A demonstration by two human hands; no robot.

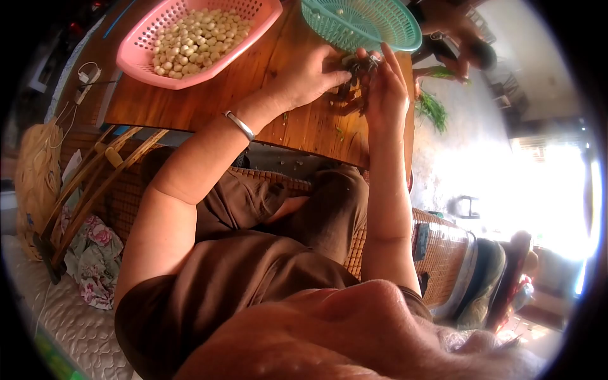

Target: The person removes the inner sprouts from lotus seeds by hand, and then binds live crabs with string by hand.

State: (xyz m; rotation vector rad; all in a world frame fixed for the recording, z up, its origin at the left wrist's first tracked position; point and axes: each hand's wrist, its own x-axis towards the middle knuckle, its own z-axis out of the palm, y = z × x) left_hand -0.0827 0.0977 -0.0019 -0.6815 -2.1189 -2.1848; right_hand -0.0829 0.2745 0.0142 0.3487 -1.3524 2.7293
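My left hand (311,79), with a silver bracelet (240,125) on its wrist, reaches over the wooden table (253,104) with thumb and fingers pinched. Facing it, my right hand (387,92) is curled with some fingers pointing up. Between the two hands is a small, dark, greyish clump (360,66), partly covered by the fingers; its kind is unclear. Dark brown scraps (346,101) show just below it. Beyond the hands is a teal plastic basket (370,44) with a few small pale pieces in it.
A pink perforated basket (138,65) full of round cream-coloured kernels is at the table's far left. Wooden crutches (95,177) lean at left. Green stalks (432,111) lie on the floor at right, near another person (453,31). A woven-mat seat (443,253) extends right.
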